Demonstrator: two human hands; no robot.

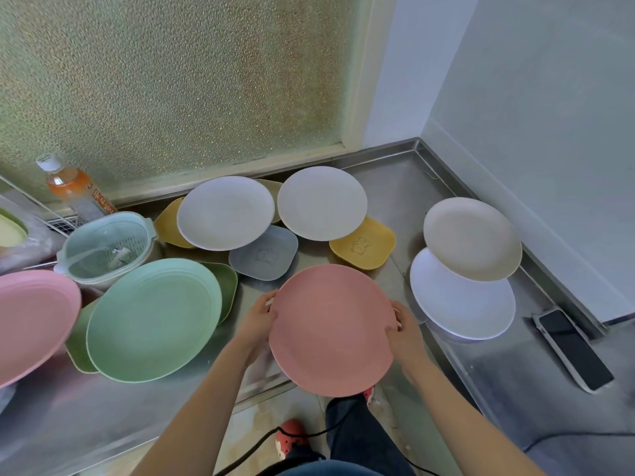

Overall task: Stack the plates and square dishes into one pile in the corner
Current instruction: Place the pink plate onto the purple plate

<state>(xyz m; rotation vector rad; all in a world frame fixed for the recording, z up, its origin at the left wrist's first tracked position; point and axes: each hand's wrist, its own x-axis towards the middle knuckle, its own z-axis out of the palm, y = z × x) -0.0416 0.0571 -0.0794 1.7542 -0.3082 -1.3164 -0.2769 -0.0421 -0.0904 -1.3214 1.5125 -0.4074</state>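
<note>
I hold a pink plate [331, 329] above the steel counter's front edge, my left hand [257, 321] on its left rim and my right hand [405, 333] on its right rim. Toward the corner on the right, a beige plate [472, 238] rests tilted on a white plate [462, 300]. Behind the pink plate lie a grey square dish [264, 257] and a yellow square dish [364, 249]. Two pale plates [225, 213] [321, 202] sit on more yellow dishes. A green plate [154, 319] lies on green square dishes at the left, beside another pink plate [31, 321].
A phone [572, 348] lies on the counter at the right. A lidded strainer container [106, 249] and a drink bottle [74, 188] stand at the back left. The frosted window and the wall close off the counter's corner [417, 149]. A cable trails over the floor below.
</note>
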